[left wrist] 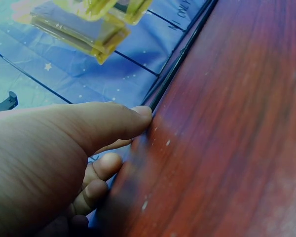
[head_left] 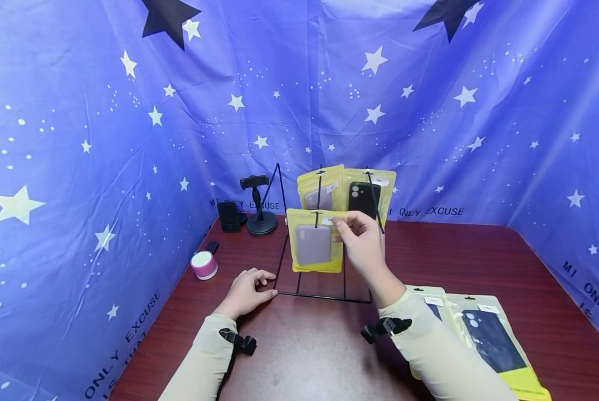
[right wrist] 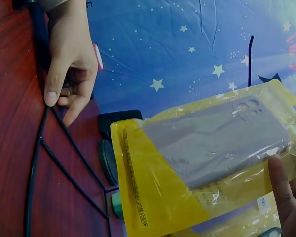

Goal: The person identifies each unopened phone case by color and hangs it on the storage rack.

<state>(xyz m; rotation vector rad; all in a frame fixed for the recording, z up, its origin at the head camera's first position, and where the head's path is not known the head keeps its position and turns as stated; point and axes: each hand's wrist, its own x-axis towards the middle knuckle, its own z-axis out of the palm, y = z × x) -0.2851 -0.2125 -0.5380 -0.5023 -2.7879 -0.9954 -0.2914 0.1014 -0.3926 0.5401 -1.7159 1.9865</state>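
- Head cam: I've R hand (head_left: 363,242) pinching lilac-case pouch (head_left: 313,245) by its upper R edge, approx upright at front of wire rack (head_left: 324,298). Hole looks to be on prong (head_left: 316,220), nr its tip; w/ so little through, a nudge could pop it off.
- Same cam: R sleeve (head_left: 419,328) overlaps flat pouches (head_left: 497,341); a low sweep might drag 'em.
- L wrist cam: L hand (left wrist: 54,148) has thumb tip on rack's corner, nr table (left wrist: 227,123); if that slackens, a push may skid rack.
- R wrist cam: L thumb & index nip the corner; R fingers narrow on pouch edge. Film's prob. slick, so a loose pinch could slip.
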